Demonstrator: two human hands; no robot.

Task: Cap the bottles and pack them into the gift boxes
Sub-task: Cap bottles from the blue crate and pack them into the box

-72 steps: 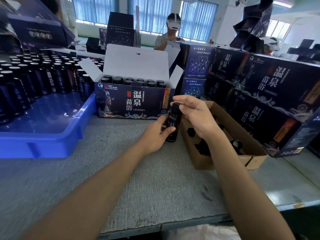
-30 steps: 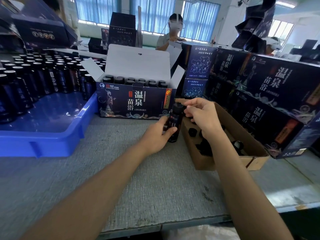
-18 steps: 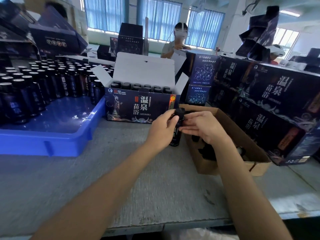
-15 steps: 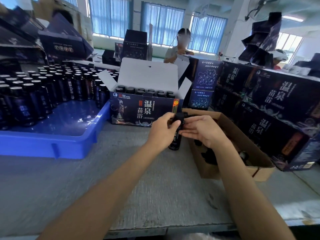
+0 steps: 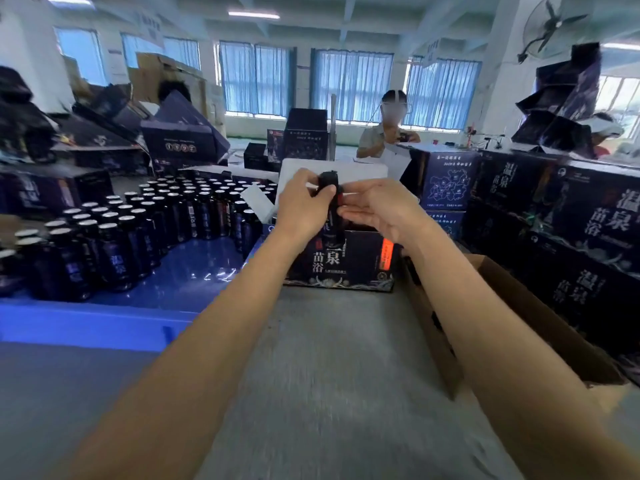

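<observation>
My left hand (image 5: 304,207) grips the bottle (image 5: 329,188) just under its black cap (image 5: 328,175). My right hand (image 5: 379,211) pinches the bottle's body between thumb and fingertips. The bottle is held upright in the air above the open gift box (image 5: 349,261). Left of the gift box, a blue tray (image 5: 104,323) carries rows of bottles (image 5: 156,216). To the right sits a cardboard box (image 5: 540,327), with closed gift boxes (image 5: 588,220) beyond.

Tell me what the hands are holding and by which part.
One dark bottle: the left hand grips it just below the cap, and the right hand pinches its middle.
</observation>
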